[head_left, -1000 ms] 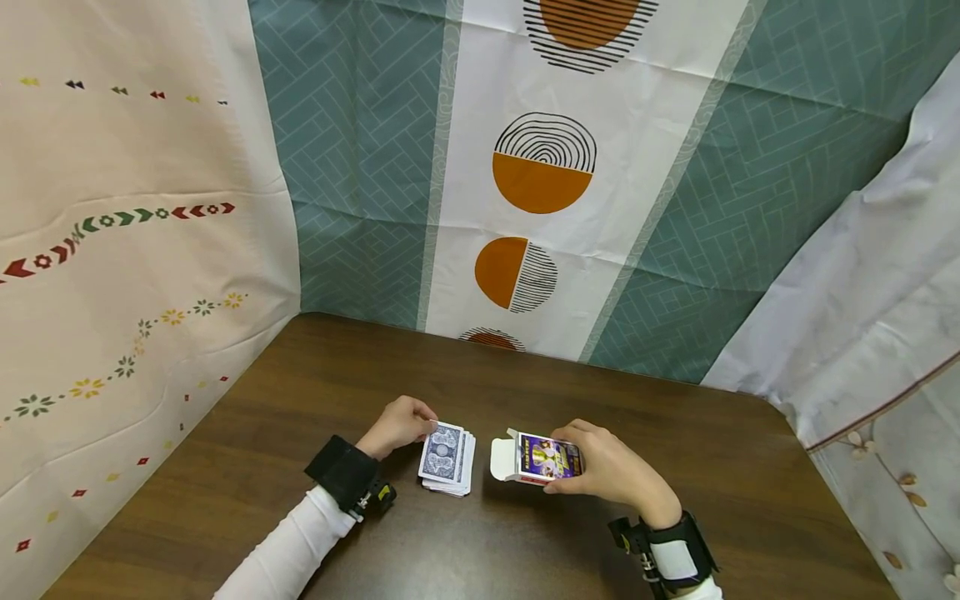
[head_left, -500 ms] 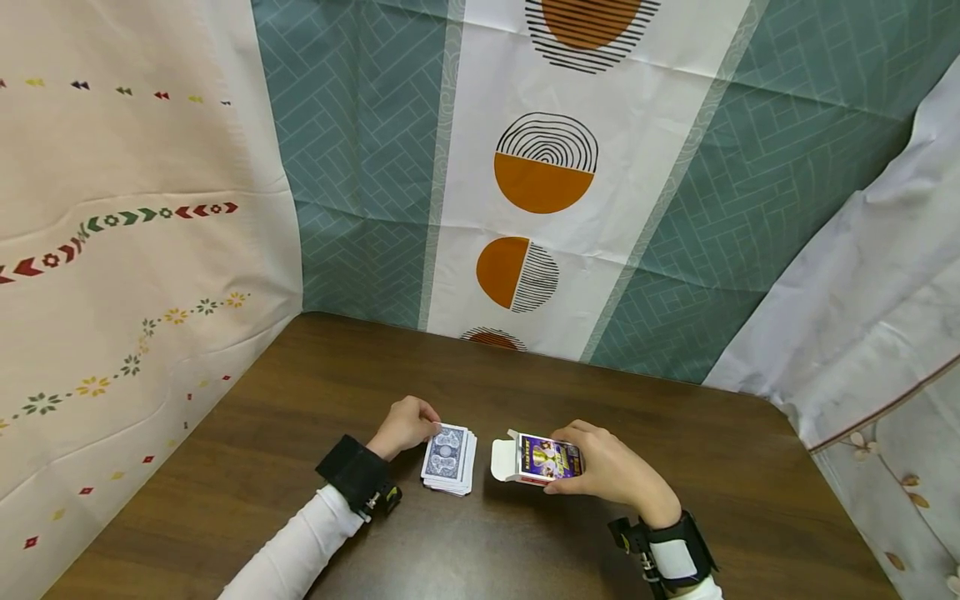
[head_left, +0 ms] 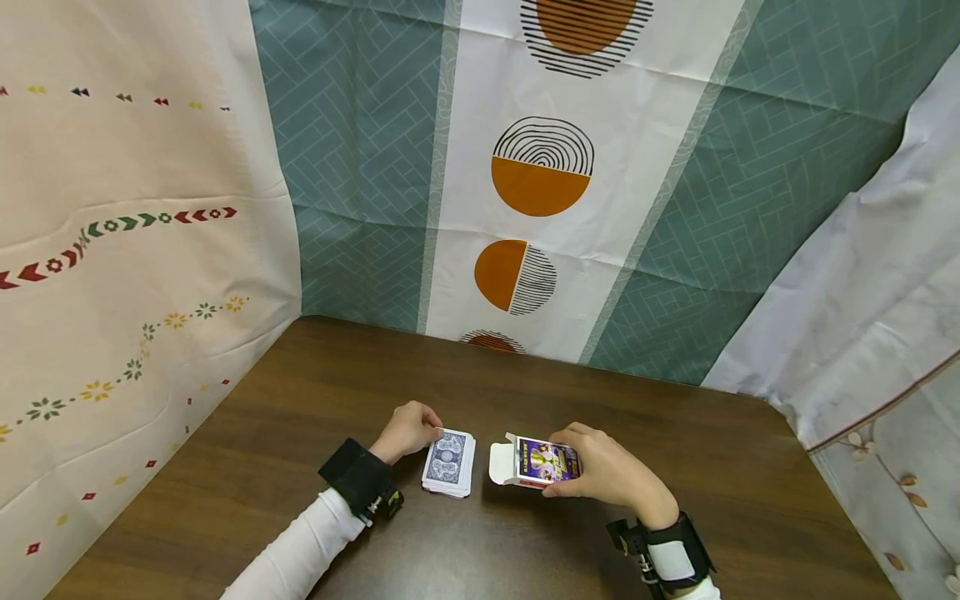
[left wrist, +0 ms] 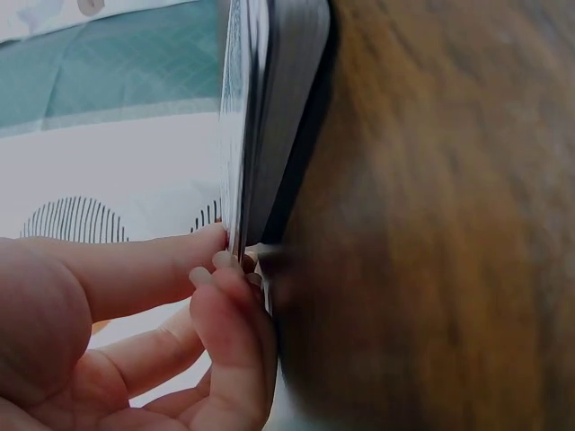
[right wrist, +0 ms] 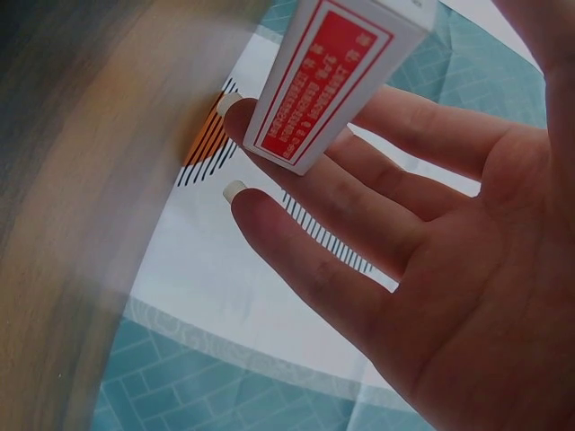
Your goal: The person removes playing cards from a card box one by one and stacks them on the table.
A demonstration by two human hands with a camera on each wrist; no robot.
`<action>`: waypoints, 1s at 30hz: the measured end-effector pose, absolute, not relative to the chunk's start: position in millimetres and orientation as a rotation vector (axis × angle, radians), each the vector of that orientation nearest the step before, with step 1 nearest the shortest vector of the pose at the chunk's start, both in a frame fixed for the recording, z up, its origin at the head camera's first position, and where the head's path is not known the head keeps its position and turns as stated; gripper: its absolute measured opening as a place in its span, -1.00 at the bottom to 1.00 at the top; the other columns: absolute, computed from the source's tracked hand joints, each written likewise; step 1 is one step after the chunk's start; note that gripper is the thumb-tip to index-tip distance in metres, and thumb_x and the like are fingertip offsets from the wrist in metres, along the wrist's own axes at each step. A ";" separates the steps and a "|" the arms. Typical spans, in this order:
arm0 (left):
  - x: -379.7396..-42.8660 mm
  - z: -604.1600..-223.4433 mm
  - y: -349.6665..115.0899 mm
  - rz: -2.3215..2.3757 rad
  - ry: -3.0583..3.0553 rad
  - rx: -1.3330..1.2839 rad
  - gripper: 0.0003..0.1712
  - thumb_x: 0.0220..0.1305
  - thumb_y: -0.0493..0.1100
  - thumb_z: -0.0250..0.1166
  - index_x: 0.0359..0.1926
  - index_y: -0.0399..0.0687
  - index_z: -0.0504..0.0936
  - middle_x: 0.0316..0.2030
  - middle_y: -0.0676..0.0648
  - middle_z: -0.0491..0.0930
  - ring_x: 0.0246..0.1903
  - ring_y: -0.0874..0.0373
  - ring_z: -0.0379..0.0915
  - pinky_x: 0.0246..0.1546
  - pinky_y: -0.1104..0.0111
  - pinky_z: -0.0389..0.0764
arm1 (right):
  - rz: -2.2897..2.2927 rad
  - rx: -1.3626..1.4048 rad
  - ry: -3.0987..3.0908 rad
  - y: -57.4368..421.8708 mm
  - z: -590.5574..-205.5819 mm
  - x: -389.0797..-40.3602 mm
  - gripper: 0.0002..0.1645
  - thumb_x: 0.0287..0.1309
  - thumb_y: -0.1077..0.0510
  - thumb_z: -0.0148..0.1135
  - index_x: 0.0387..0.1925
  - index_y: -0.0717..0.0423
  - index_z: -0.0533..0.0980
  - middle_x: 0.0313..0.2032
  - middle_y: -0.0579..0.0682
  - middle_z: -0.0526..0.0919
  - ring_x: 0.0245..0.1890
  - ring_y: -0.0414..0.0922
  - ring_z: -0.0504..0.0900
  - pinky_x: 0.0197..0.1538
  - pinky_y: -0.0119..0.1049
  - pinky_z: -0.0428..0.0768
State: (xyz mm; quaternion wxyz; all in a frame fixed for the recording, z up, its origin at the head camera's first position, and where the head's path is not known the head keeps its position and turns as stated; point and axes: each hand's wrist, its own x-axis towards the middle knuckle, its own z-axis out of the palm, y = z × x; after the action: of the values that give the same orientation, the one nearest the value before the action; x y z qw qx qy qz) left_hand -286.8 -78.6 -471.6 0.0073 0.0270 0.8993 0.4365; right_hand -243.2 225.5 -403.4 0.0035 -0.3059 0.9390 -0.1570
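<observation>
A deck of playing cards [head_left: 448, 461] with blue patterned backs lies face down on the table. At its far left corner, my left hand [head_left: 407, 430] pinches the edge of the upper cards between thumb and fingertips. The left wrist view shows the deck [left wrist: 292, 108] edge-on, with the pinched cards slightly parted from the thicker stack. To the right, my right hand [head_left: 617, 472] holds a purple and white card box [head_left: 547, 461] by its sides. The box's white end flap [head_left: 502, 463] hangs open towards the deck. A red printed panel [right wrist: 323, 85] shows on the box's narrow side.
Brown wooden tabletop [head_left: 450, 550] surrounds both hands. A patterned teal and white cloth [head_left: 375, 208] hangs along the back edge, with a cream cloth [head_left: 150, 275] on the left and a white one [head_left: 862, 275] on the right. Each wrist wears a black camera band.
My left hand has shifted slightly right, and the top of the deck now sits more squarely over the cards beneath. My right hand and the box have stayed in place.
</observation>
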 end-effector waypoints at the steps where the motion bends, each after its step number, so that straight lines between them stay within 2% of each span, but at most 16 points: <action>1: -286.6 -471.5 -78.6 1.367 2.811 0.086 -0.96 0.05 -0.34 0.37 -0.43 -0.27 0.69 -0.56 -0.03 0.58 -0.52 0.19 0.41 -0.51 0.43 0.37 | -0.491 -0.960 2.943 225.4 -403.3 -243.2 -0.24 -0.21 -0.21 0.54 -0.03 0.17 0.57 -0.11 -0.03 0.60 -0.26 -0.22 0.51 -0.24 -0.40 0.50; 7: -285.2 -469.4 -78.8 1.331 2.841 0.103 -0.97 0.07 -0.33 0.36 -0.43 -0.26 0.68 -0.57 -0.02 0.56 -0.53 0.20 0.39 -0.50 0.43 0.36 | -0.492 -0.952 2.937 224.9 -402.0 -242.9 -0.23 -0.21 -0.21 0.54 -0.02 0.17 0.57 -0.10 -0.03 0.60 -0.25 -0.22 0.51 -0.23 -0.40 0.50; 14: -277.0 -458.9 -74.3 1.141 3.023 0.180 -0.92 0.20 -0.30 0.27 -0.38 -0.23 0.66 -0.47 -0.09 0.60 -0.47 0.12 0.44 -0.45 0.31 0.43 | -0.504 -0.956 2.935 226.3 -402.6 -243.2 -0.24 -0.22 -0.21 0.54 -0.03 0.16 0.57 -0.13 -0.05 0.59 -0.27 -0.23 0.50 -0.25 -0.43 0.49; 23: -242.4 -416.8 -42.3 1.298 2.707 0.672 -0.91 0.24 -0.25 0.28 -0.34 -0.18 0.69 -0.60 0.07 0.42 -0.59 0.25 0.25 -0.60 0.47 0.23 | -0.498 -0.975 2.927 225.6 -402.3 -243.0 -0.23 -0.21 -0.22 0.54 -0.02 0.16 0.56 -0.14 -0.06 0.59 -0.28 -0.26 0.50 -0.25 -0.43 0.51; 30: -234.4 -417.7 -23.2 1.373 2.574 0.688 -0.88 0.23 -0.26 0.27 -0.34 -0.23 0.69 -0.64 0.08 0.40 -0.65 0.27 0.20 -0.62 0.49 0.19 | -0.525 -0.984 2.915 223.2 -399.8 -240.8 -0.24 -0.20 -0.22 0.53 -0.01 0.14 0.56 -0.15 -0.08 0.58 -0.30 -0.28 0.48 -0.27 -0.45 0.50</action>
State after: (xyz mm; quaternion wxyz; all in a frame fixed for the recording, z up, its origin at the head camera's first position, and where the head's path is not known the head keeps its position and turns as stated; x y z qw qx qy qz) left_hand -234.4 -23.2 -417.7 0.0722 0.2291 0.8565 0.4569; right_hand -240.8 223.2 -399.8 0.0104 -0.3154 0.9339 -0.1681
